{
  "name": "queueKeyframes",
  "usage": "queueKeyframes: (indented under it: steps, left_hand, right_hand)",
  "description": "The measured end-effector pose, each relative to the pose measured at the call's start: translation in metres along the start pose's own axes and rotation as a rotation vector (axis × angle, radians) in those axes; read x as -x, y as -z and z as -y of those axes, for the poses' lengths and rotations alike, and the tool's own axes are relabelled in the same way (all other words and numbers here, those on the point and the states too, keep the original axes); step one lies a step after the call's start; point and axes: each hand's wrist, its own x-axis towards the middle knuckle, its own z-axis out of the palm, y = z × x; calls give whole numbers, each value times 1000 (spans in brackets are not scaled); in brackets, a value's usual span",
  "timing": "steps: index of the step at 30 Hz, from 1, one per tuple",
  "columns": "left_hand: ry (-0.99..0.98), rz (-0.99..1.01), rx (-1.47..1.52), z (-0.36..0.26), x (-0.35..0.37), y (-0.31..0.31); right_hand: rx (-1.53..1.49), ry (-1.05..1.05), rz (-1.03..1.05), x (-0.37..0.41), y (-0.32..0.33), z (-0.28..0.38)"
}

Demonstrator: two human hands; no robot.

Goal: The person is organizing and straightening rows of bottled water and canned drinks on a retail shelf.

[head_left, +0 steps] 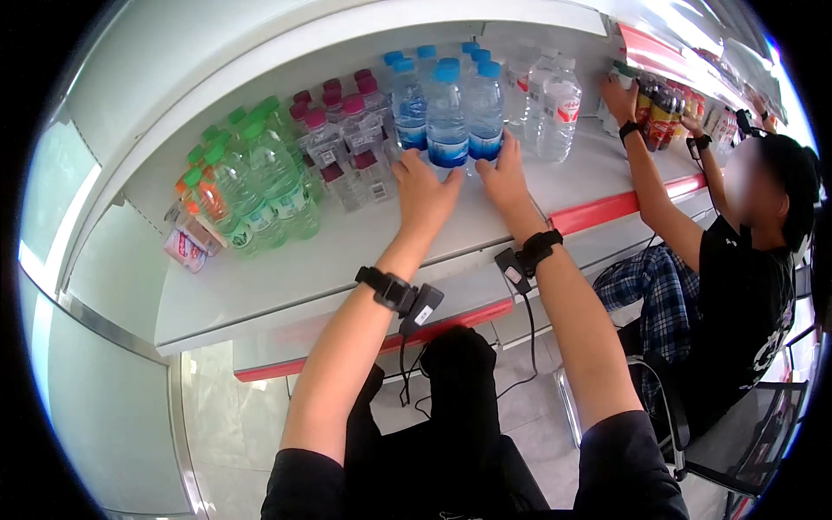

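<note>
Clear water bottles with blue caps and blue labels stand in a cluster on the white shelf (347, 251); the front water bottle (447, 130) is the nearest. My left hand (425, 195) is at the lower left of this cluster, thumb and fingers apart, fingertips right at the bottle bases. At the lower right, my right hand (505, 180) has its fingers spread, with fingertips beside the right-hand water bottle (485, 113). The far fingers are partly hidden by the bottles. Both wrists wear black straps with small cabled boxes.
Left of the cluster stand bottles with magenta caps (353, 130), then green-capped bottles (277, 182) and a small pink-and-white carton (185, 250). Clear bottles with red-and-white labels (561, 113) stand to the right. A seated person (737, 217) reaches among dark drinks bottles (663, 113).
</note>
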Motion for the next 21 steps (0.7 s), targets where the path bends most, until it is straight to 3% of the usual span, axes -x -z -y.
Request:
queueKeyframes:
  steps: [2, 4, 7, 13, 15, 18, 21]
  left_hand:
    - [-12, -57, 49, 0, 6, 19]
    - [-37, 142, 288, -10, 16, 64]
    - [-87, 263, 441, 2, 25, 124]
    - [28, 145, 338, 130, 35, 230]
    - [3, 58, 46, 162, 50, 254]
    - [17, -122, 272, 180, 62, 257]
    - [81, -54, 261, 169, 61, 259]
  right_hand:
    - [-12, 11, -6, -2, -1, -2]
    - [4, -5, -28, -2, -4, -9]
    - [8, 36, -26, -4, -2, -20]
    - [-26, 203, -104, -10, -4, -36]
    - [31, 268, -113, -8, -1, -33]
    - [45, 176, -151, -4, 7, -15]
    - [-6, 140, -300, 9, 13, 15]
